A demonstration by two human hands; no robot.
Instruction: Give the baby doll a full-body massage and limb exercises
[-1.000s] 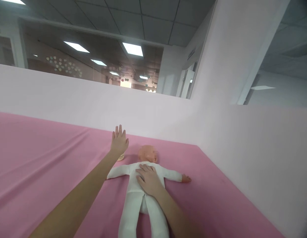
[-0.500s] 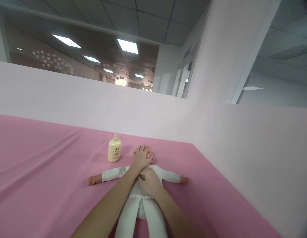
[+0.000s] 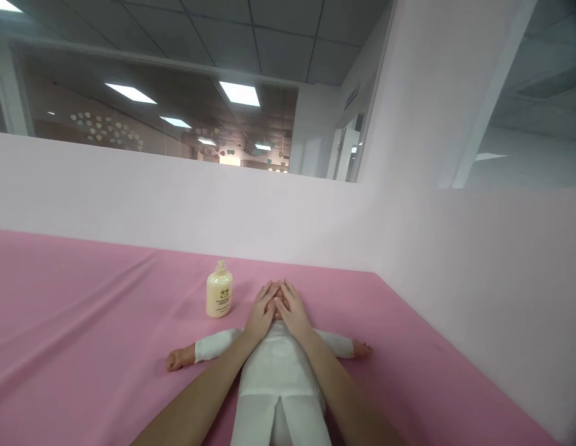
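A baby doll (image 3: 279,368) in white clothes lies on its back, arms spread to both sides, its head away from me. My left hand (image 3: 261,313) rests on the left side of the doll's head, fingers stretched out. On the right side of the head lies my right hand (image 3: 293,311), also flat with its fingers extended. Both palms cover most of the doll's face, and the thumbs come close together over its middle. A cream-coloured pump bottle (image 3: 218,296) with dark print stands upright, left of the head and apart from my hands.
The doll and bottle are on a pink sheet (image 3: 106,322) with creases at the left. A white wall (image 3: 176,204) runs behind it and turns a corner at the right. Large windows (image 3: 199,118) above show ceiling lights and another room.
My right hand has moved from the doll's chest up to its head. My left hand has shifted from across the face to the left side of the head.
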